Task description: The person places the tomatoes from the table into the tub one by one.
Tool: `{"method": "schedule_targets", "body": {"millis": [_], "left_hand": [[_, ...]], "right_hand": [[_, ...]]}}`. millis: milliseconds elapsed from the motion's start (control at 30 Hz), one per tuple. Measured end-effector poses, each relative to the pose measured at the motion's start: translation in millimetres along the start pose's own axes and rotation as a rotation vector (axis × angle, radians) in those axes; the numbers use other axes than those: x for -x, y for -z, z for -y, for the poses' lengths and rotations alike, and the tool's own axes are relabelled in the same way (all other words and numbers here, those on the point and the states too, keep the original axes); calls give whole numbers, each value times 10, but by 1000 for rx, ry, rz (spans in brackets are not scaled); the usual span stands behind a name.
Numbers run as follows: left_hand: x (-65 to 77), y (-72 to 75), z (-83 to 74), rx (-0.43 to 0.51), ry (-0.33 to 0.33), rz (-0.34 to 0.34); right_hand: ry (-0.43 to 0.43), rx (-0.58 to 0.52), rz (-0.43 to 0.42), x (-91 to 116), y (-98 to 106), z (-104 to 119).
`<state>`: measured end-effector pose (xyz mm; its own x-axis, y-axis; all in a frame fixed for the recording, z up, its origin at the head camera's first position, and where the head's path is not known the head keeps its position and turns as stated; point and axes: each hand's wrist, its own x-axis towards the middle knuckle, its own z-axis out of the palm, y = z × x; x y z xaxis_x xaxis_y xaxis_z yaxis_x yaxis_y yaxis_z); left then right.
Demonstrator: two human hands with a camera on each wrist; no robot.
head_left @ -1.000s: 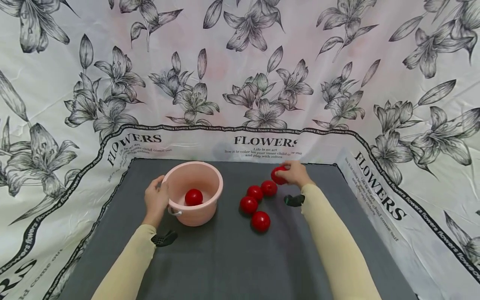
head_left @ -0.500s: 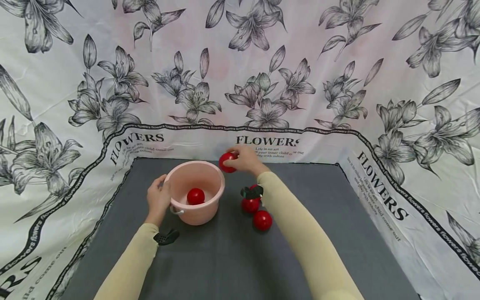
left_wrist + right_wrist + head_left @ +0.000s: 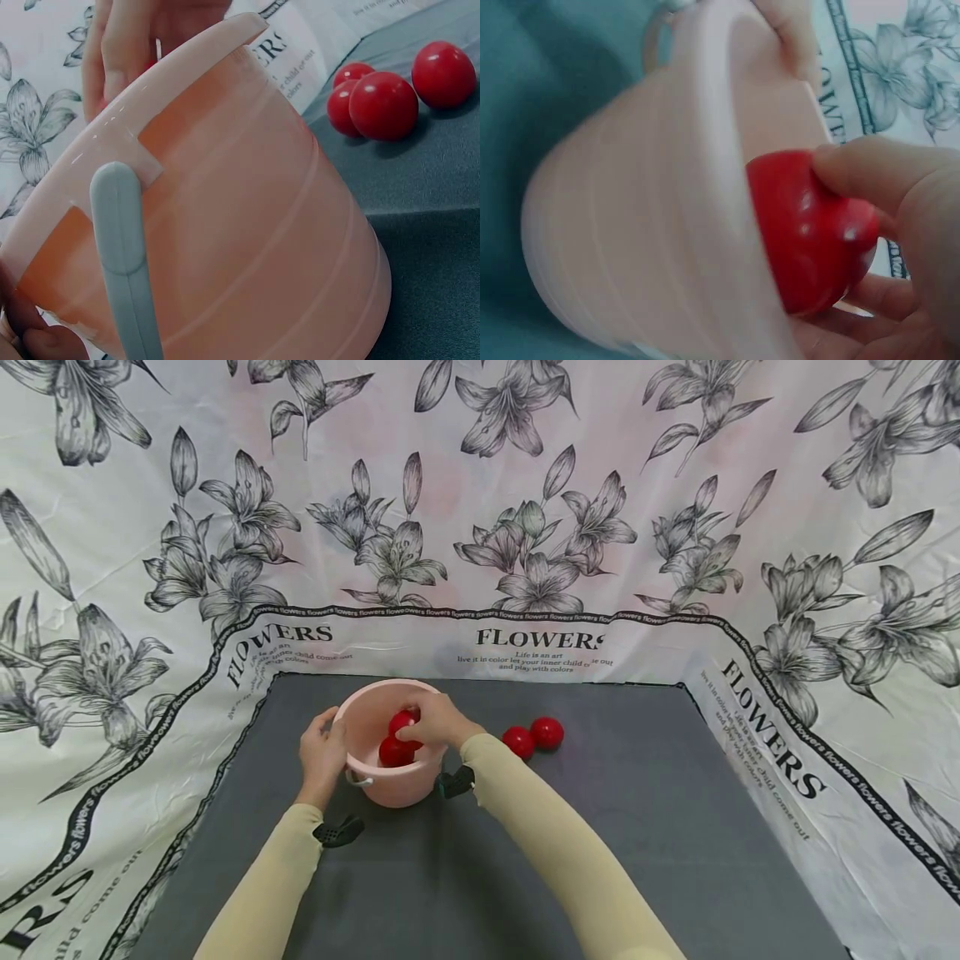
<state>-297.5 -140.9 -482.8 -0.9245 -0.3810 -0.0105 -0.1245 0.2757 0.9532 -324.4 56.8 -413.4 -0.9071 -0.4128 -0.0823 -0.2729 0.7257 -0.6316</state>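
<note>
A pale pink bucket [image 3: 393, 792] with a grey handle [image 3: 124, 247] stands on the dark table. My left hand [image 3: 322, 758] grips its left rim, fingertips showing at the rim's lower left in the left wrist view. My right hand [image 3: 438, 724] reaches over the right rim into the bucket. Between its thumb and fingers it holds a glossy, apple-like red ball [image 3: 799, 240], partly hidden by the bucket wall in the right wrist view. Another red ball [image 3: 393, 753] lies inside the bucket, below the held one.
Two red balls [image 3: 547, 733] show on the table right of the bucket, beside my right forearm, which hides others. Several red balls [image 3: 383, 106] stand close together in the left wrist view. A flower-printed cloth [image 3: 420, 647] rises behind the table.
My right hand has carried the red ball leftward from the loose balls, past the bucket's far right edge, and down into the bucket. The left hand keeps its grip on the rim.
</note>
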Motion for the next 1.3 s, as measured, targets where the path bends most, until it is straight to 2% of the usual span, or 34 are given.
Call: {"method": "schedule_targets", "body": {"millis": [267,400,500,667,1000,1300], "left_hand": [[3,12,11,8,-6,2],[8,9,24,18,-8,-4],[10,1,23,14,-7,-9],[11,-3,8,-2,4,-7],[4,-3,11,-14,4,10],[0,4,17,-1,8,27]], "right_hand": [[32,165,109,-23,-219,120],[46,214,197,-34,-273,137],[50,256,230,-46,-291,137],[34,282,238,-59,-305,136],[3,226,220,-99,-356,95],[19,190,195,-92,-359,87]]}}
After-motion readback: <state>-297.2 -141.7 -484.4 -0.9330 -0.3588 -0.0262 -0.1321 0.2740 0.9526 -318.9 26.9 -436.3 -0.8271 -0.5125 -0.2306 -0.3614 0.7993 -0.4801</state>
